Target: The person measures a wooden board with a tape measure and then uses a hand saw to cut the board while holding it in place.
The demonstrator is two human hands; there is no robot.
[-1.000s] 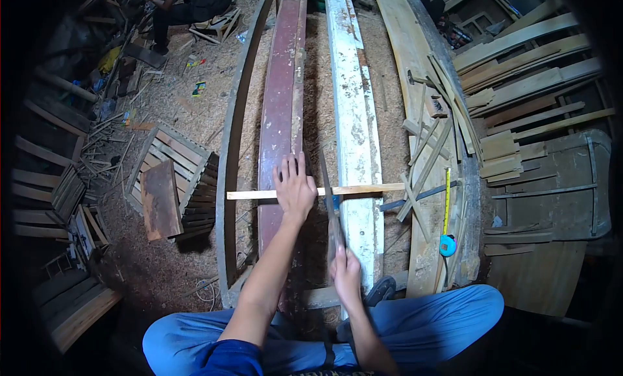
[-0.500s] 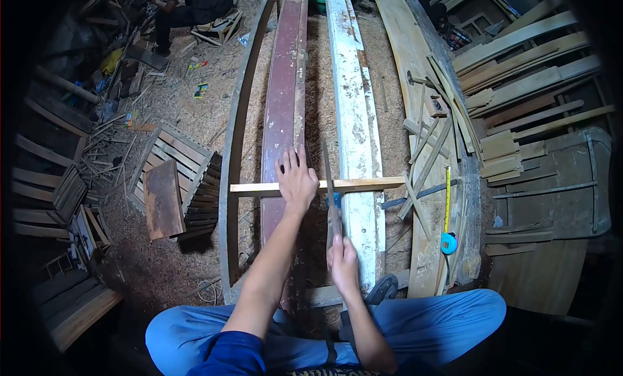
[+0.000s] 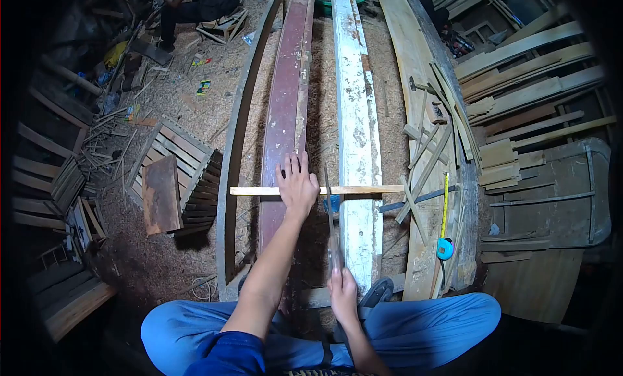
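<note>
A narrow wooden strip [image 3: 253,190] lies crosswise over a dark red board [image 3: 283,123] and a white, paint-worn board [image 3: 355,129]. My left hand [image 3: 298,188] presses on the strip above the red board, fingers stretched forward and slightly apart. In my right hand [image 3: 342,290] is a handsaw [image 3: 331,227], its handle mostly hidden by my closed fingers. The narrow blade points away from me and crosses the strip in the gap between the boards, just right of my left hand.
On the plank at right lie a tape measure [image 3: 444,249] with its yellow blade out, a hammer [image 3: 422,86] and loose strips. A slatted wooden piece [image 3: 185,162] stands at left on ground strewn with shavings. Another person [image 3: 201,6] sits at the far left. Stacked planks [image 3: 525,90] line the right.
My right hand has drawn the handsaw back toward me. My left hand stays on the wooden strip. The view has shifted slightly.
</note>
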